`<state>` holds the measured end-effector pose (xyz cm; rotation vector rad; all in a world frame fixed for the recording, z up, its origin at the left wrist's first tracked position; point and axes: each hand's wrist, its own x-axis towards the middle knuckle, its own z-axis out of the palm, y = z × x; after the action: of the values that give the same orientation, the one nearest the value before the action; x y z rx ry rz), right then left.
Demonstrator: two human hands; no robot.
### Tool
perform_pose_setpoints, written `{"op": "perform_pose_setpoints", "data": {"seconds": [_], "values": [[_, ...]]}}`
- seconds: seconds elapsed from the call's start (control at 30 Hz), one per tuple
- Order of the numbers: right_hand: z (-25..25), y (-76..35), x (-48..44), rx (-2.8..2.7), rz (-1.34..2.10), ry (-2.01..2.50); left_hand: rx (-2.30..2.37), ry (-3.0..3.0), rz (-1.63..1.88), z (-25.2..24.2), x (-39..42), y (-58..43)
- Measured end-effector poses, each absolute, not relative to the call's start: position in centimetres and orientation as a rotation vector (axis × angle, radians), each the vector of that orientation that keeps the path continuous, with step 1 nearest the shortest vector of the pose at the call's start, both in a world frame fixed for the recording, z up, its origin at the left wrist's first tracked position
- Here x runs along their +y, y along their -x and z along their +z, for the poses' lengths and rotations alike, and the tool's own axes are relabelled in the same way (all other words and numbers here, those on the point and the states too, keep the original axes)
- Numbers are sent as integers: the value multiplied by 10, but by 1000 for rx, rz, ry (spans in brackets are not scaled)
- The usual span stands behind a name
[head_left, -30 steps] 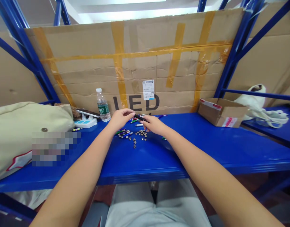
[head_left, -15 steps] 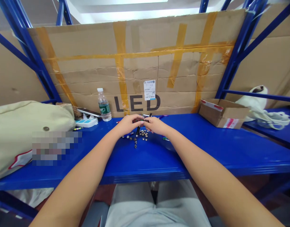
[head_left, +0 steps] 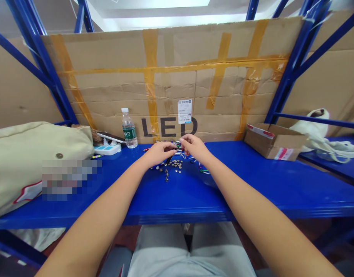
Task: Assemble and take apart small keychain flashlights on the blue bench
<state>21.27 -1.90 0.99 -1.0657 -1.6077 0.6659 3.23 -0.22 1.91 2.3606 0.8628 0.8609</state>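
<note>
My left hand [head_left: 157,154] is closed above the blue tabletop, gripping a slim black pen-like tube [head_left: 168,161] that slants down below the fingers. Beside it, a little higher, my right hand [head_left: 196,148] has thumb and fingertips pinched together; whatever is between them is too small to make out. Below the hands lie several small round silver discs [head_left: 175,163]. A short row of little dark metal pieces [head_left: 166,176] sits nearer to me. Several coloured metal clips [head_left: 189,158] are spread under and behind my right hand, which partly hides them.
A water bottle [head_left: 129,130] and a white power strip [head_left: 108,149] stand at the back left, near a cream bag [head_left: 35,146]. An open cardboard box [head_left: 275,141] is at the right. Taped cardboard [head_left: 113,92] walls off the back of the blue table [head_left: 177,200].
My right hand has drawn apart from the left and risen slightly to the right, uncovering clips beneath it. My left hand still holds the black tube. The view has shifted slightly.
</note>
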Motion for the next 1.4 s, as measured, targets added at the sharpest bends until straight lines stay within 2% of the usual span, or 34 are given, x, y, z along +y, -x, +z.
{"op": "perform_pose_setpoints", "data": {"seconds": [0.4, 0.7, 1.07, 1.4], "values": [[12, -210, -25, -1705, 790, 1049, 905, -2028, 1067, 21, -1, -34], [9, -210, -18, -1391, 902, 933, 866, -2505, 859, 19, -10, -38], [12, -210, -22, -1753, 543, 1004, 923, -2596, 835, 14, -8, -41], [2, -209, -16, -1712, 878, 1022, 1014, -2576, 1088, 19, -8, -38]]}}
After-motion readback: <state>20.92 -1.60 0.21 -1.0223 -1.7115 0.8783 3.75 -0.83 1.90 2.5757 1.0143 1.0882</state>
